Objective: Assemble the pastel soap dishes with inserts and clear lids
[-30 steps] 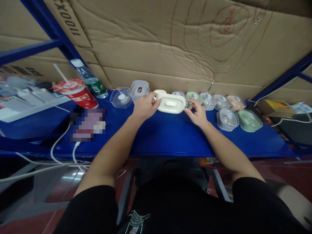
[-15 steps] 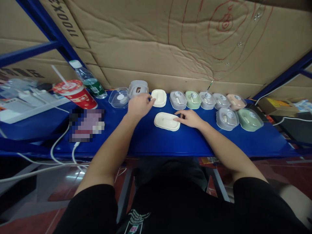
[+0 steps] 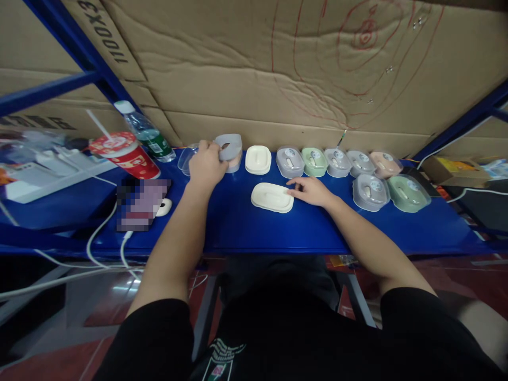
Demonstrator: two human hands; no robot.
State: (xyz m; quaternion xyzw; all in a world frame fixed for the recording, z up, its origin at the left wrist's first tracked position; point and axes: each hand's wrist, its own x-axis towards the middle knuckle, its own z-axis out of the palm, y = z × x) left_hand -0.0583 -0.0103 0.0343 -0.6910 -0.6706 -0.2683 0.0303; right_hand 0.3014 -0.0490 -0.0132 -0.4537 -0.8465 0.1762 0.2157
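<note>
At the back left of the blue table, my left hand (image 3: 208, 165) grips the edge of a thin grey piece (image 3: 229, 145), tilted above a stack of pale containers (image 3: 233, 163). A clear lid (image 3: 184, 160) lies partly hidden behind that hand. To its right sits a cream square dish (image 3: 257, 160). Closer to me, a cream oval dish (image 3: 272, 197) rests on the table, and my right hand (image 3: 311, 191) touches its right end with curled thumb and fingers.
Several lidded containers (image 3: 289, 162) in grey, green and pink stand on the right. A red cup (image 3: 129, 156), a water bottle (image 3: 148, 135) and a pixelated object (image 3: 143, 205) with a white cable are on the left. Cardboard (image 3: 222, 63) walls the back.
My left hand has moved left from beside the cream square dish and taken hold of the grey piece, which is now tilted. My right hand has stayed at the oval dish.
</note>
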